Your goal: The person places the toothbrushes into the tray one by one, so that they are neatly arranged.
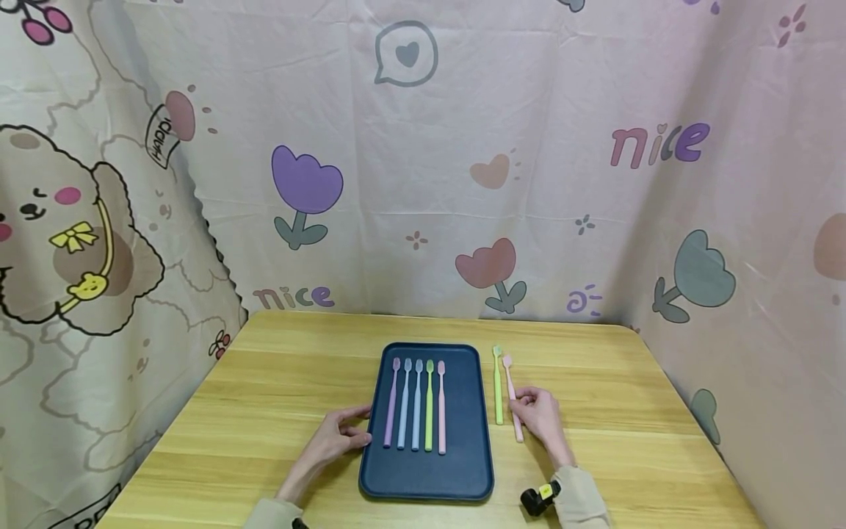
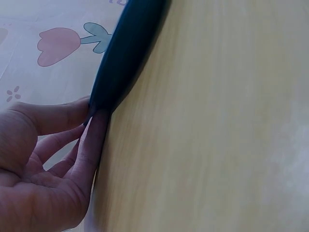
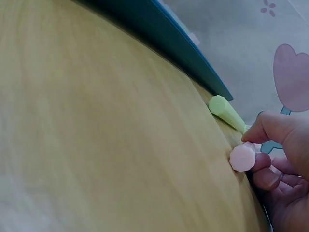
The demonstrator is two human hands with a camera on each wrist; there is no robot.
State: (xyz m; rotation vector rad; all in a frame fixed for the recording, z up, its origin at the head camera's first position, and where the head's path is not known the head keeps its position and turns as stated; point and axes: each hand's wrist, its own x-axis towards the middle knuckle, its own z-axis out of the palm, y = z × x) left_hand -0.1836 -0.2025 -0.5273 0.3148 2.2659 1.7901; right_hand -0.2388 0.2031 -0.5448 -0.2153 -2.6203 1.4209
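Observation:
A dark blue tray lies on the table, with several toothbrushes side by side on it: a purple toothbrush, two blue ones, a yellow-green toothbrush and a pink one. My left hand pinches the tray's left rim, thumb and forefinger on either side of the edge. Right of the tray, my right hand pinches another pink toothbrush by its handle, between thumb and fingers. Just left of that brush lies a light green toothbrush, bristle end pointing away from me.
The wooden table reaches back to a patterned cloth hanging behind it. More of this cloth hangs along the left and right sides. A black wrist camera sits at my right sleeve.

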